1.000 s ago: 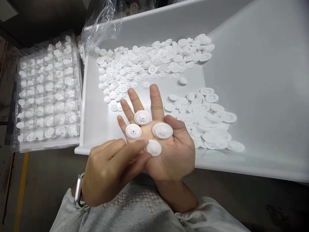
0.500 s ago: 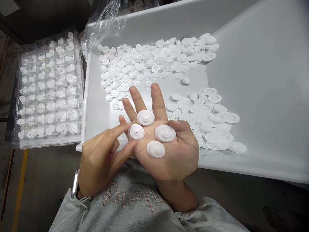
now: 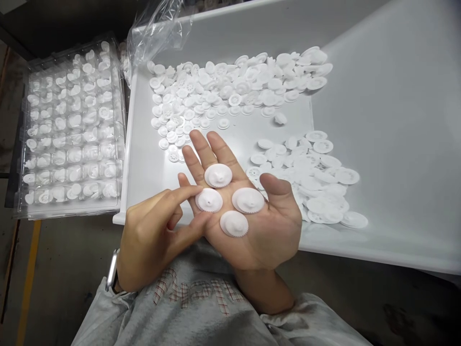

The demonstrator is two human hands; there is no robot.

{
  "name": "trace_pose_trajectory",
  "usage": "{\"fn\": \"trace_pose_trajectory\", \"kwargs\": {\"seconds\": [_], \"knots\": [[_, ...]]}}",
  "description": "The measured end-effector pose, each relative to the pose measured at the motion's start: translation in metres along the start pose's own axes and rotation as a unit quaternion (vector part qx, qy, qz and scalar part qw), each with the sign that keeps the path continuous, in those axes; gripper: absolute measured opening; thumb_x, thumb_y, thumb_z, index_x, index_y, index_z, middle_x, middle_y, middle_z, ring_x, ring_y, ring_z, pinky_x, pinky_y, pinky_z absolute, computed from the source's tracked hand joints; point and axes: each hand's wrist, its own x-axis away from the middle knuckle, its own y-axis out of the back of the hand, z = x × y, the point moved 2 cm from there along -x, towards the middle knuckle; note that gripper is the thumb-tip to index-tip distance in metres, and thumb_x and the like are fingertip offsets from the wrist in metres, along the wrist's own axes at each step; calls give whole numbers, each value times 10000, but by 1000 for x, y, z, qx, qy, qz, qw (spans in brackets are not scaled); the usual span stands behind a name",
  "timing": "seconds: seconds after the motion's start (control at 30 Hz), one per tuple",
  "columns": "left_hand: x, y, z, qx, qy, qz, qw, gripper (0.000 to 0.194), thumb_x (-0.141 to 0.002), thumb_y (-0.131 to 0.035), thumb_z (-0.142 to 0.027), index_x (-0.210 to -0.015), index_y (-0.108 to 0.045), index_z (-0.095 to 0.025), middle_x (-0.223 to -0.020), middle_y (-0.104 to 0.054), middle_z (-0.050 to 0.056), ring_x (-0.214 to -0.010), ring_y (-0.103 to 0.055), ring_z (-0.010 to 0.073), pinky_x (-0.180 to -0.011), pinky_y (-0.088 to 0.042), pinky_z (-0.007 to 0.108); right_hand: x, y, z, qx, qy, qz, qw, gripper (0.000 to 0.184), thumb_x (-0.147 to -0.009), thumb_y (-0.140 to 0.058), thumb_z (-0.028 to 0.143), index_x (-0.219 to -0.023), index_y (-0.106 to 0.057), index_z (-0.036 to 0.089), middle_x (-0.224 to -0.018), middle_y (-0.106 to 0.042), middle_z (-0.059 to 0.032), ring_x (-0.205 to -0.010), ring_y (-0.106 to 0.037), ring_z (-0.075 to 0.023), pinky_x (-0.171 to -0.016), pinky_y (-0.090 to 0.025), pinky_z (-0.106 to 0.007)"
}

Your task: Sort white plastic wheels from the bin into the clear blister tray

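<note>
My right hand is palm up with its fingers stretched out, and several small white plastic gears lie on it. They have toothed rims and a raised centre. One gear rests at the base of the fingers, another gear near the thumb, and a third gear on the lower palm. My left hand comes in from the left and grips the leftmost gear at its edge, with index finger above and thumb below. The underside of that gear is hidden.
Both hands are over the near edge of a large white bin. Inside it lie a wide pile of white gears and a smaller heap. At left stands a clear compartment tray filled with white parts. Clear plastic film hangs over the bin's corner.
The leftmost gear has shifted slightly right together with my left fingertips. My right index finger has drawn in toward the middle finger, and my right thumb has lifted away from the gear beside it.
</note>
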Motion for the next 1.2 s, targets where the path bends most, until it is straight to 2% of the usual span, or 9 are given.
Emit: {"fn": "trace_pose_trajectory", "kwargs": {"seconds": [0.33,0.5,0.6,0.7,0.9,1.03,1.2], "knots": [[4,1,-1,13,-16,-37,999,378,-745,-731,-178,-1108,-627,-153,-595,-296,-92,-500,-276,-1,-474,-297,117,1,-2,1,0,-2,-16,1000,534,-917,-201,510,-1255,-527,257,-1430,-501,36,-1357,-430,-124,-1153,-357,-370],[3,1,-3,7,-23,-33,999,419,-752,-723,-160,-1156,-611,-144,-612,-297,-92,-519,-278,-5,-510,-321,98,2,-1,1,-18,5,-18,1000,609,-912,-199,555,-1337,-451,199,-1459,-470,-8,-1332,-463,-128,-1114,-400,-318],[4,0,-3,13,-21,-18,1000,442,-752,-732,-198,-1172,-606,-143,-622,-321,-88,-543,-313,-1,-539,-344,103,2,0,1,-18,13,-21,1000,634,-902,-211,569,-1344,-448,181,-1477,-446,-14,-1352,-439,-139,-1150,-344,-351],[5,-1,-3,11,-14,-4,1000,390,-773,-714,-210,-1146,-620,-149,-617,-350,-84,-552,-334,3,-545,-346,112,1,-1,0,-8,10,-24,1000,636,-891,-200,598,-1298,-499,211,-1467,-459,-3,-1357,-433,-139,-1180,-265,-377],[6,-6,-12,-22,-38,-2,999,262,-802,-686,-229,-1046,-644,-141,-590,-471,-83,-505,-351,2,-508,-347,128,2,-1,-1,-15,16,-24,999,658,-899,-188,622,-1298,-504,206,-1477,-447,-13,-1346,-445,-127,-1109,-390,-314],[9,-17,-23,-93,-88,10,992,225,-814,-673,-315,-996,-644,-186,-591,-562,-75,-506,-480,23,-511,-393,159,3,0,-1,2,24,-3,1000,656,-902,-148,620,-1293,-512,240,-1473,-450,24,-1365,-419,-117,-1119,-382,-325],[8,-22,-25,-122,-78,4,989,162,-824,-661,-284,-963,-638,-202,-634,-619,-69,-547,-567,36,-538,-437,159,3,1,-1,-9,23,-1,1000,669,-907,-149,618,-1320,-490,217,-1479,-442,15,-1364,-420,-118,-1115,-388,-311]]}}
